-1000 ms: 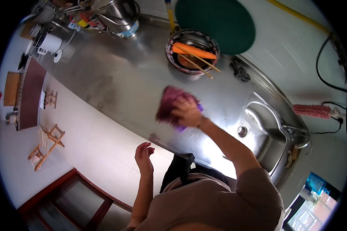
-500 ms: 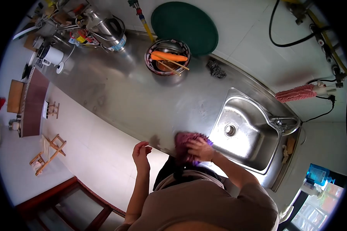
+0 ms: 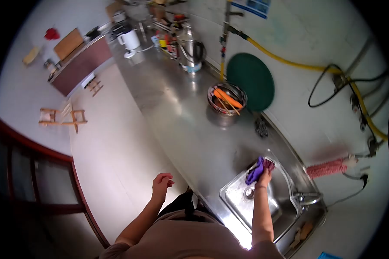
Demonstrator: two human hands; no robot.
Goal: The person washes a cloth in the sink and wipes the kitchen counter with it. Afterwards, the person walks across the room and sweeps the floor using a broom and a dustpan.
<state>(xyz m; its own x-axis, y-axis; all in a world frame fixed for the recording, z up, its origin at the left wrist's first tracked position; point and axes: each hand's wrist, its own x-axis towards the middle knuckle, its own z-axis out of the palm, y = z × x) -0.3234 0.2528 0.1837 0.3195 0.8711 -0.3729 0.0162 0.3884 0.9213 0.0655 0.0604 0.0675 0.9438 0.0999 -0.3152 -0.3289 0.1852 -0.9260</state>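
"Gripping noted: right hand [image 3: 264,177] clenched on the bunched purple-and-maroon cloth [image 3: 255,172], over the sink [image 3: 237,194]. Left hand [image 3: 162,183]?"

"Empty, fingers loosely curled, beside the steel table [image 3: 186,129]."

"Progress, as you read it from over there?"

"Done, I judge: cloth off the tabletop, over the basin. Open item: cloth not released. Contact with the basin, cannot tell."

"Tap [image 3: 309,198]?"

"No running water visible from where I stand."

"Tabletop finished?"

"Cannot tell; dull patches and glare mix. Bowl [image 3: 212,103] stands on it, carrot [image 3: 227,98] and chopsticks inside."
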